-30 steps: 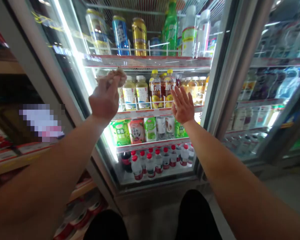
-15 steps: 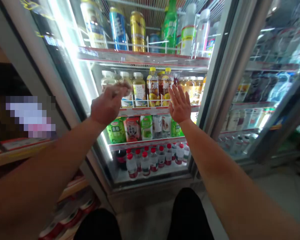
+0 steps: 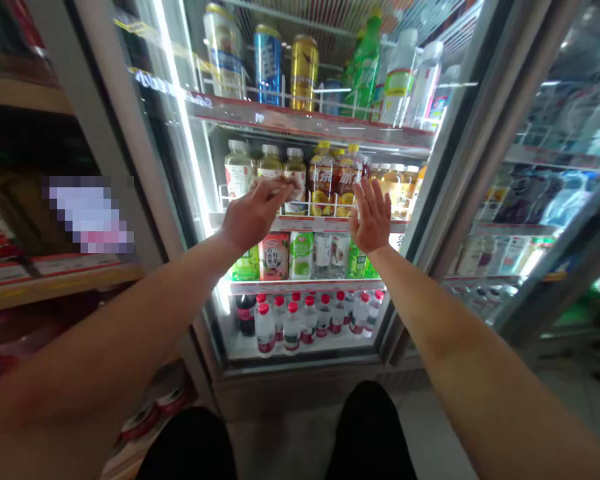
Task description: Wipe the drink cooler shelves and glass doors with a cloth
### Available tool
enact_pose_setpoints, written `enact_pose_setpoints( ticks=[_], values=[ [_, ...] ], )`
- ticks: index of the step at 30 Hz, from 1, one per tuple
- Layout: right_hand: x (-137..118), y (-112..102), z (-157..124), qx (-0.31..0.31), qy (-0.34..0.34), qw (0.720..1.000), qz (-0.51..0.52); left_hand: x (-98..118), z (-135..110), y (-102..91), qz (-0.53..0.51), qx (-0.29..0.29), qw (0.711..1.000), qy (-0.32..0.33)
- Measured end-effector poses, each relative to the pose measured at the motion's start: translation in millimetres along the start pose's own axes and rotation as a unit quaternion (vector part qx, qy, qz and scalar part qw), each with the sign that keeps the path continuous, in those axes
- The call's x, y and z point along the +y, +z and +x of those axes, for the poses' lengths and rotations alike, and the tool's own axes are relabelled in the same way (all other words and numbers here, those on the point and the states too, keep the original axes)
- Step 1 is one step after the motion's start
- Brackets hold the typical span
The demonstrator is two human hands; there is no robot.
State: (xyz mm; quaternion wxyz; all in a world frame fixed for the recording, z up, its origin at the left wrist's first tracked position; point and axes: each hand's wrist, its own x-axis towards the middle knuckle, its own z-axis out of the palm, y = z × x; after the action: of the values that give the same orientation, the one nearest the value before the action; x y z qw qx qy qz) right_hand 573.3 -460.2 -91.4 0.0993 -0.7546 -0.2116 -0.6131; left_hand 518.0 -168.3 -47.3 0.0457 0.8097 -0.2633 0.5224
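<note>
A crumpled pale cloth [image 3: 292,185] is pinched in my left hand [image 3: 253,217], which is raised before the glass door [image 3: 300,367] of a lit drinks fridge. My right hand [image 3: 371,217] has its fingers extended, the palm turned to the glass and seemingly flat against it. Beyond the left hand stand white-capped tea bottles [image 3: 239,170], partly covered by the hand and cloth. Yellow-capped iced tea bottles [image 3: 323,180] show between the two hands.
Cans [image 3: 304,73] and a green bottle [image 3: 367,63] fill the top shelf; red-capped water bottles [image 3: 292,327] stand at the bottom. Wooden shelving [image 3: 60,283] with goods is on the left. A metal door post [image 3: 480,147] and another fridge are on the right.
My left hand has moved right with the cloth, closer to the right hand. The right hand stays extended at about the same spot on the glass. The view has shifted slightly left.
</note>
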Motion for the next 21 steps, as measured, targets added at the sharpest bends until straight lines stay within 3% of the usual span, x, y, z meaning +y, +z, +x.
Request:
enact_pose_setpoints(
  ticks=[4, 8, 10, 14, 21],
  values=[
    [-27, -14, 20, 0.016, -0.052, 0.998, 0.013, 14, 13, -3.2, 0.038, -0.026, 0.998, 0.049],
    [-73, -30, 53, -0.059, -0.198, 0.978, 0.035, 20, 32, -3.8, -0.074, 0.039, 0.996, 0.027],
    [-92, -32, 67, -0.096, -0.228, 0.968, 0.040, 18, 32, -0.6, -0.131, 0.065, 0.989, -0.007],
    [-109, -24, 77, -0.141, -0.220, 0.964, 0.043, 9, 9, -0.3, -0.124, 0.090, 0.986, -0.066],
    [-105, -12, 61, -0.165, -0.259, 0.950, 0.059, -14, -59, -9.0, 0.035, 0.076, 0.994, -0.071]
  ],
)
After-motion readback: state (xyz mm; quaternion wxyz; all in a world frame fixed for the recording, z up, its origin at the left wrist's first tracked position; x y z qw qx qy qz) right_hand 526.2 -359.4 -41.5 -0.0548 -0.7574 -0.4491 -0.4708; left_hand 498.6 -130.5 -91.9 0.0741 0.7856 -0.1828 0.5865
